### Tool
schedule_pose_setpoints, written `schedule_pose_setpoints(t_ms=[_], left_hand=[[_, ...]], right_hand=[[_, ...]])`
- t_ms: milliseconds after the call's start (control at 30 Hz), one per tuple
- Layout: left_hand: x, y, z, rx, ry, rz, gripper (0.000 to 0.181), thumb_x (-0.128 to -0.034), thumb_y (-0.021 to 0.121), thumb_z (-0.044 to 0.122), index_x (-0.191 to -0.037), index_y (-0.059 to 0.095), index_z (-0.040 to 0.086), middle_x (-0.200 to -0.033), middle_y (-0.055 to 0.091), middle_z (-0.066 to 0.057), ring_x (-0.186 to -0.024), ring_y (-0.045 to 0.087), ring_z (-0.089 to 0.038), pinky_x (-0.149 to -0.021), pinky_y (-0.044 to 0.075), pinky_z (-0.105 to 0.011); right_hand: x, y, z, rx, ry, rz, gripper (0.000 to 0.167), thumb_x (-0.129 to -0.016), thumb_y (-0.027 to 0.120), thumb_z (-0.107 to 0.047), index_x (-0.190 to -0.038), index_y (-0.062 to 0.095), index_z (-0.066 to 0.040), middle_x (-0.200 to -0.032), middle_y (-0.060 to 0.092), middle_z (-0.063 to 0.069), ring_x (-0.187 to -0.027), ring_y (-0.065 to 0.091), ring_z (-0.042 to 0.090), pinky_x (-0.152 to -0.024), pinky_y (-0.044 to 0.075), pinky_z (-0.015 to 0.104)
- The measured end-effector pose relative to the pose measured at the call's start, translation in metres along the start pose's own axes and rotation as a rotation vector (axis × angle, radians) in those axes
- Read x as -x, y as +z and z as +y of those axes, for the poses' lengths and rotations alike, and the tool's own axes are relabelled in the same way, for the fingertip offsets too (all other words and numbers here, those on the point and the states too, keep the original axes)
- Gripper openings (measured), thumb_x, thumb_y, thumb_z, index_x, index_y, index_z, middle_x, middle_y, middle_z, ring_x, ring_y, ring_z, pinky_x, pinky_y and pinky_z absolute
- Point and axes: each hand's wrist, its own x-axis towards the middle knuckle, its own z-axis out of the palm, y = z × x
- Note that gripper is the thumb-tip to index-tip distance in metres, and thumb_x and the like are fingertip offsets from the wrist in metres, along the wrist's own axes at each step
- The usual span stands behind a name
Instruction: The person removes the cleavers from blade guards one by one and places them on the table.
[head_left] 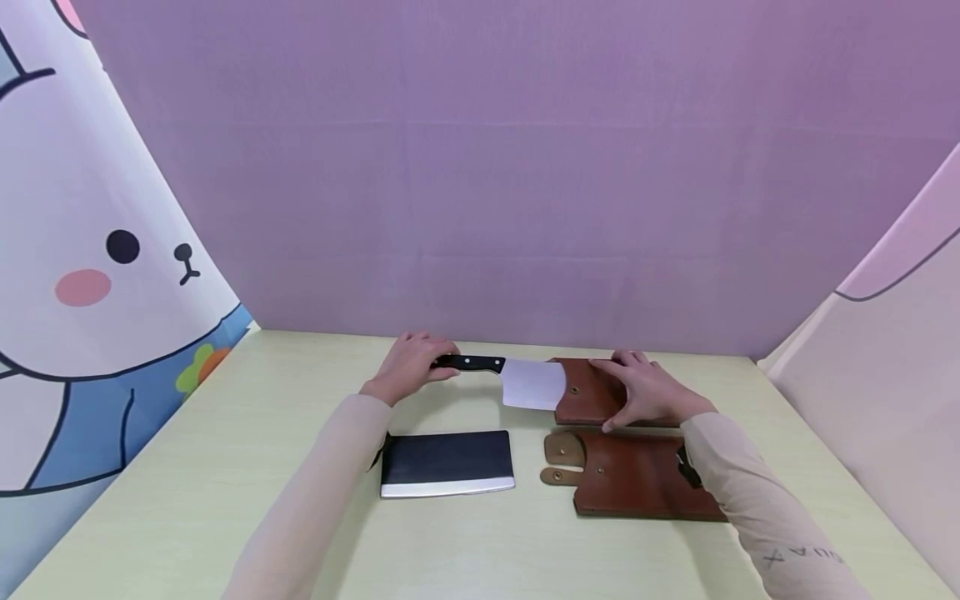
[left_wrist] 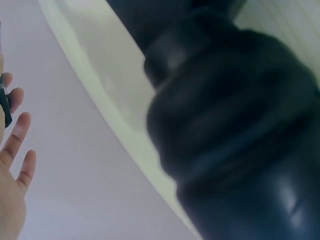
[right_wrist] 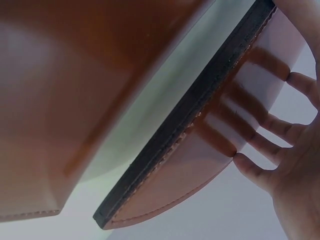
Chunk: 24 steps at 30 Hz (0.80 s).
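My left hand (head_left: 411,367) grips the black riveted handle of a small cleaver (head_left: 532,385) at the back of the table. The front of its blade is inside a brown leather sheath (head_left: 588,402), and the rest of the blade shows. My right hand (head_left: 651,390) spans that sheath, thumb at the near edge and fingers at the far one. In the right wrist view, its fingertips meet the edge of the leather sheath (right_wrist: 215,150). The left wrist view catches only part of the left hand (left_wrist: 12,200) and a bit of the handle.
A larger dark-bladed cleaver (head_left: 446,462) lies in front, its handle hidden behind the left forearm. That dark handle (left_wrist: 230,115) looms blurred in the left wrist view. A second brown sheath (head_left: 637,475) with loose strap tabs lies under the right forearm. A purple cloth wall (head_left: 480,208) borders the table's back.
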Motion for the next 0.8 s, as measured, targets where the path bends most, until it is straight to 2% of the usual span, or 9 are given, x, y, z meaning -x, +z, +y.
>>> schedule_pose_setpoints(t_ms=[233, 533, 800], left_hand=[[0.001, -0.003, -0.002, 0.000, 0.003, -0.011, 0.029, -0.0822, 0.064, 0.041, -0.103, 0.066, 0.021, -0.101, 0.066, 0.007, -0.091, 0.053, -0.019, -0.083, 0.036, -0.039], [0.005, -0.009, -0.005, -0.015, 0.016, 0.009, 0.028, -0.0821, 0.063, 0.043, -0.101, 0.066, 0.022, -0.102, 0.067, 0.008, -0.091, 0.054, -0.019, -0.080, 0.036, -0.038], [0.007, -0.006, -0.013, -0.022, 0.006, 0.002, 0.029, -0.0819, 0.063, 0.043, -0.103, 0.066, 0.023, -0.103, 0.066, 0.008, -0.092, 0.054, -0.019, -0.082, 0.037, -0.039]], right_hand=[[0.002, 0.000, 0.002, -0.009, 0.008, -0.003, 0.102, -0.053, 0.081, -0.053, -0.138, 0.039, -0.017, -0.130, 0.040, 0.019, -0.118, 0.034, 0.037, -0.093, 0.034, 0.060], [0.002, 0.001, 0.004, -0.003, 0.010, 0.008, 0.103, -0.052, 0.081, -0.055, -0.138, 0.039, -0.018, -0.130, 0.040, 0.018, -0.118, 0.034, 0.037, -0.095, 0.030, 0.061], [0.004, 0.001, 0.005, 0.005, 0.004, 0.018, 0.102, -0.053, 0.082, -0.053, -0.138, 0.040, -0.017, -0.129, 0.041, 0.019, -0.117, 0.036, 0.037, -0.093, 0.031, 0.062]])
